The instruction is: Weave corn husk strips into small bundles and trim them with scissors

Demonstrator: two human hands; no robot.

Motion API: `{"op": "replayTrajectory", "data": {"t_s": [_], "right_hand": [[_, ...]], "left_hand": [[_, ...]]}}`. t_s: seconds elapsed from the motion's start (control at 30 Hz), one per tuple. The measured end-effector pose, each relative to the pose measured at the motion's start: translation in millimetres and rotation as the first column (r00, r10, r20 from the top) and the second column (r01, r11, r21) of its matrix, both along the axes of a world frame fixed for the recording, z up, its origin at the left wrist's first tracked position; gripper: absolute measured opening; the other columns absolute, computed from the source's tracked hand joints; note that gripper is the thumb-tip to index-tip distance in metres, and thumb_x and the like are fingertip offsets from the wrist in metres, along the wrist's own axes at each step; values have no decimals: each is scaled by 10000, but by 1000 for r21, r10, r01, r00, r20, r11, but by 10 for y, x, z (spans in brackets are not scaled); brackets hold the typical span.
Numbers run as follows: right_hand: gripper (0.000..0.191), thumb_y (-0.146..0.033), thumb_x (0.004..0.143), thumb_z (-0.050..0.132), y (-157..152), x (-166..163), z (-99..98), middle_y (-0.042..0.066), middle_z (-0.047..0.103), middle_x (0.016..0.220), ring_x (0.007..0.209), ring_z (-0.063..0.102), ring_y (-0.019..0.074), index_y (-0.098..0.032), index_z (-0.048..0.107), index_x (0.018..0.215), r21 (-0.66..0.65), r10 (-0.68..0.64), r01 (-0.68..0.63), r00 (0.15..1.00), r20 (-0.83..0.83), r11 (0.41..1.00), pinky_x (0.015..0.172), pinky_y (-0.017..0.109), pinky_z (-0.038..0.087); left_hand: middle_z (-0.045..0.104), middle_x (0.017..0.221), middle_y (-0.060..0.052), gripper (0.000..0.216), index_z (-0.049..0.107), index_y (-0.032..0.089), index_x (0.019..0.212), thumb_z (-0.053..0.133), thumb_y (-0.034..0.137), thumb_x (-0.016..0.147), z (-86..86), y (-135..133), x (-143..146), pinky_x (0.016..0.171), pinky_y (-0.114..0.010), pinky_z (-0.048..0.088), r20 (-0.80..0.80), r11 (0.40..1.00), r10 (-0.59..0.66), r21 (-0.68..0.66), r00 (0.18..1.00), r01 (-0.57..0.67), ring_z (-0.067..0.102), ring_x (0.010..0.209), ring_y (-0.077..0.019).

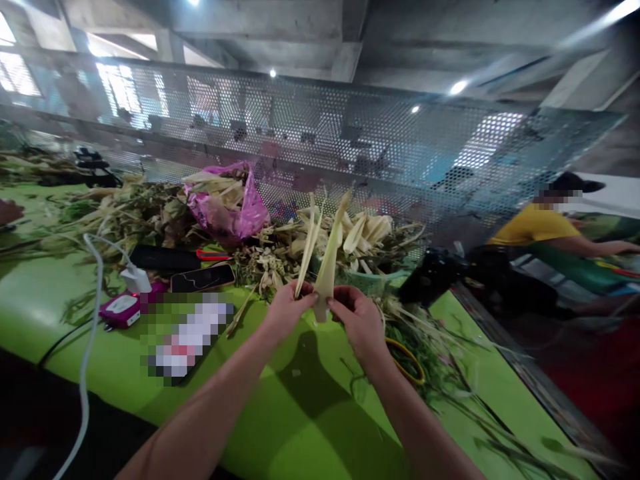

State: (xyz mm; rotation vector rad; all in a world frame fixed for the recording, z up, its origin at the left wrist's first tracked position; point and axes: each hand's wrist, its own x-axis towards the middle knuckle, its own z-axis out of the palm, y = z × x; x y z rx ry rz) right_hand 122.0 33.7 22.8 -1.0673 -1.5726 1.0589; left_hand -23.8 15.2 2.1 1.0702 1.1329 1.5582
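Observation:
A pale, wide corn husk [329, 270] stands upright between my two hands, its pointed tip up and its broad base down. My right hand [357, 317] pinches the base from the right side. On the other side, my left hand [287, 312] has its fingers closed on narrow husk strips [306, 257], and its thumb touches the wide husk's edge. Both hands are raised over the green table [270, 413], where they cast a shadow. Just behind them, a pale green basket [373, 283] holds more dry husks [367, 233].
A pink plastic bag [253, 213] of husks and heaped dry plants [155, 213] lie at the back left. Nearer are a phone [203, 278], a purple power block [123, 310] and a white cable [85, 373]. Stems and a yellow ring [417, 367] lie right. A person in yellow [533, 227] sits beyond.

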Motion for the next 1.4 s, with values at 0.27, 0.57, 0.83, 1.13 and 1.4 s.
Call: {"op": "replayTrajectory", "data": {"t_s": [0.27,0.57,0.83,1.13,1.4], "right_hand": [[228,-363,672,684,-28,-15,2,2,601,641,547,477,119,-153,643,752,-58,-9,8,1000,-29,998,523,248,389],[232,-368,665,693,21,-12,-38,-2,574,666,571,470,116,-163,631,755,-81,43,-47,998,-48,996,532,240,387],[169,-318,686,662,-1,-12,-6,-29,546,635,551,438,103,-169,602,737,-83,86,-89,995,-43,993,532,238,357],[194,-350,672,685,13,2,-15,-21,556,660,569,446,108,-183,607,732,-111,128,-136,989,-78,984,535,239,368],[226,-379,683,697,21,-4,-37,-25,545,664,579,453,110,-183,605,748,-81,120,-126,990,-79,989,548,243,375]], "left_hand": [[620,690,-22,140,640,154,761,688,261,683,-67,27,15,603,-227,418,-122,999,-33,34,992,38,523,620,-125],[642,697,-34,121,669,148,750,685,253,692,-4,-16,35,637,-230,418,-18,996,-73,49,997,74,533,624,-126],[664,722,-53,134,690,141,758,684,249,679,26,-45,31,672,-260,434,21,992,-111,60,994,109,557,645,-147],[634,707,-36,169,665,122,758,683,269,676,-7,-38,12,668,-244,397,35,991,-133,14,990,133,537,650,-127],[590,654,0,157,620,137,731,688,263,667,23,-40,31,624,-233,387,36,998,-67,15,997,66,496,597,-105]]}}
